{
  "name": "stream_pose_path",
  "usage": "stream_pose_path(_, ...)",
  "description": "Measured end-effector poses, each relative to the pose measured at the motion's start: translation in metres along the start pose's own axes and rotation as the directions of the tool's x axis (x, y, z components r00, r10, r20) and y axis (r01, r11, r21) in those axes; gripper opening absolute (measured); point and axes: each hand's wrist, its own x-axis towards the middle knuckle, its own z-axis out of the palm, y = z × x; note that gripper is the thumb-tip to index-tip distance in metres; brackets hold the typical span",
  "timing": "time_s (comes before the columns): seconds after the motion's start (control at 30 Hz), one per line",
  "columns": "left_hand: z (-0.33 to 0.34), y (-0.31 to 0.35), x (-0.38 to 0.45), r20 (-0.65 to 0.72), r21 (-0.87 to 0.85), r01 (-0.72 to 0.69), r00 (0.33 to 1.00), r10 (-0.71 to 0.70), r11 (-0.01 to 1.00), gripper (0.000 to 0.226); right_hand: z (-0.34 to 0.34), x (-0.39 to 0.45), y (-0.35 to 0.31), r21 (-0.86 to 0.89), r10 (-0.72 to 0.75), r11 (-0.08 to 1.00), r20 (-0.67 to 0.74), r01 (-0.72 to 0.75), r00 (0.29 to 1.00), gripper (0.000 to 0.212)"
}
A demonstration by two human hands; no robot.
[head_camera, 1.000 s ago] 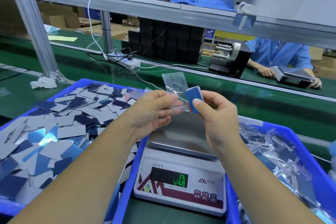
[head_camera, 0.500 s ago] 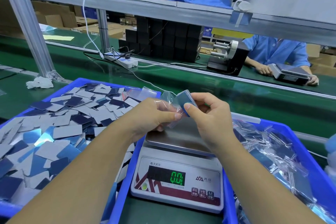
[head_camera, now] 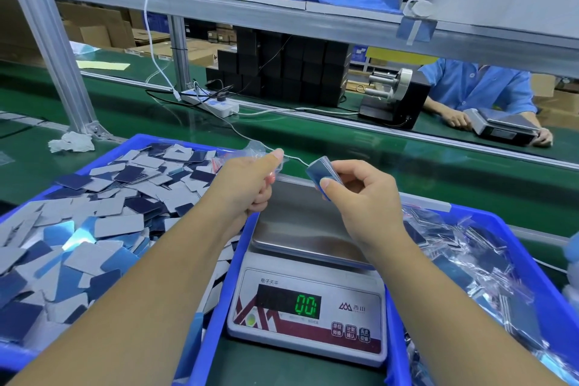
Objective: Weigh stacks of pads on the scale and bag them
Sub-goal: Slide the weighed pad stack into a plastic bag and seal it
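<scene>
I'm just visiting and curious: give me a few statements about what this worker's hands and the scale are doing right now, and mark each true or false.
1. The right hand pinches a stack of pads. True.
2. The scale pan holds a stack. False: the pan is bare; the display reads zero.
3. The left hand holds a clear bag. True.
4. The stack is already inside the bag. False: they are apart.

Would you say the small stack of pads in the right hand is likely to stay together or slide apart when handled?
The stack looks apt to fan: its edges already splay beyond the right hand. The glossy faces suggest slipperiness. Being thin, it is probably light.
</scene>
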Motion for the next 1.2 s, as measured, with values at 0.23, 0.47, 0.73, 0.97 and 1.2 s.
stream_pose_path(0.23,0.003,-0.001,-0.003,0.157,-0.026,0.022,0.987,-0.018,0.999,0.010,0.000,-0.001,-0.001,-0.033,0.010,0.999,0.019,-0.010,1.000,0.026)
stream_pose_path(0.47,0.003,-0.004,-0.001,0.059,0.003,-0.002,0.998,0.002,1.000,0.043,0.002,-0.004,-0.008,0.210,0.188,0.950,0.204,-0.231,0.961,0.019)
stream_pose_path(0.73,0.008,-0.001,-0.003,0.047,-0.083,0.054,0.998,-0.051,0.995,0.035,0.008,-0.007,-0.012,0.362,0.229,0.877,0.262,-0.315,0.938,0.015)
stream_pose_path(0.97,0.010,-0.001,-0.006,0.142,-0.089,-0.006,0.990,0.019,0.996,0.033,0.009,-0.007,-0.012,0.445,0.243,0.835,0.229,-0.323,0.943,0.011)
stream_pose_path(1.2,0.013,-0.002,-0.010,0.132,0.105,-0.154,0.981,0.140,0.983,0.036,0.013,-0.011,-0.015,0.470,0.298,0.777,0.311,-0.419,0.902,0.016)
